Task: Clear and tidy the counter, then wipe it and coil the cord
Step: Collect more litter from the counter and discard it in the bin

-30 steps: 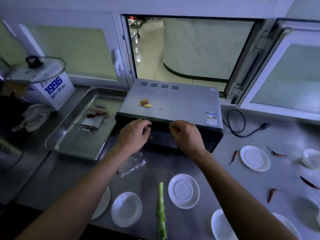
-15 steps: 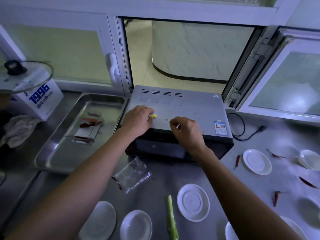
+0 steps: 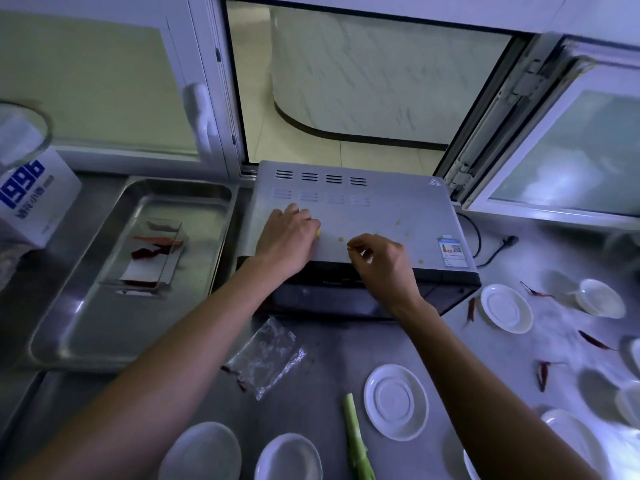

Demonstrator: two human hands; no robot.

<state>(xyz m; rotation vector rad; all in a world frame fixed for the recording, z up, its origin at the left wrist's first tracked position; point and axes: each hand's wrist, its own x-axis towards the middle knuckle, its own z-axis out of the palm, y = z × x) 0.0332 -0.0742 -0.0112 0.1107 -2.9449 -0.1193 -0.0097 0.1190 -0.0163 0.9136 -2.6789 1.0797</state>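
Observation:
A grey countertop oven (image 3: 381,209) stands at the back of the steel counter (image 3: 346,348). My left hand (image 3: 284,244) lies on its top, fingers curled over a yellow food scrap (image 3: 318,233) that peeks out at the fingertips. My right hand (image 3: 381,261) hovers just to the right, thumb and forefinger pinched together beside a small yellow crumb (image 3: 341,239). More crumbs (image 3: 398,222) dot the oven top. The black cord (image 3: 498,249) lies loose to the right of the oven.
A steel tray (image 3: 86,341) on the left holds a clear box (image 3: 152,258) with red chillies. On the counter lie a plastic bag (image 3: 266,355), a green stalk (image 3: 356,441), several white saucers (image 3: 396,401) and loose dried chillies (image 3: 471,308). A white carton (image 3: 31,195) stands far left.
Both hands rose from the oven's front edge onto its top. The left hand closed over the yellow scrap; the right hand moved toward the crumbs.

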